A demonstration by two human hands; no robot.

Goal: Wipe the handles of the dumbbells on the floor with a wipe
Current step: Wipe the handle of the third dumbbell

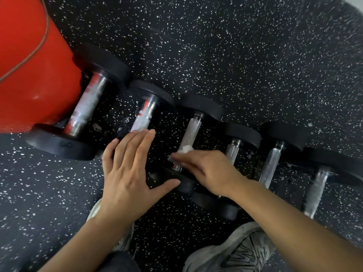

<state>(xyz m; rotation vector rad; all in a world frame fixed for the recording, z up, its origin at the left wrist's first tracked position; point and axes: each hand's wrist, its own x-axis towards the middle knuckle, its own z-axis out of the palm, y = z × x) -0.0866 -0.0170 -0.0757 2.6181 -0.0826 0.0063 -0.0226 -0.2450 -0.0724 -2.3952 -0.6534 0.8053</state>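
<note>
Several black dumbbells with metal handles lie in a row on the speckled floor. My right hand (206,169) pinches a small white wipe (186,149) against the lower end of the third dumbbell's handle (191,132). My left hand (127,169) lies flat, fingers spread, over the near end of the second dumbbell (146,112), with its thumb reaching toward the third dumbbell's near weight (176,179). The largest dumbbell (86,107) sits at the far left. More handles lie to the right: one (232,150), another (270,165), and a blurred one (316,191).
A red object (33,75) with a thin cord across it stands at the upper left, touching the largest dumbbell. My grey shoes (235,250) are on the floor below the hands. The dark speckled rubber floor (235,55) stretches beyond the row.
</note>
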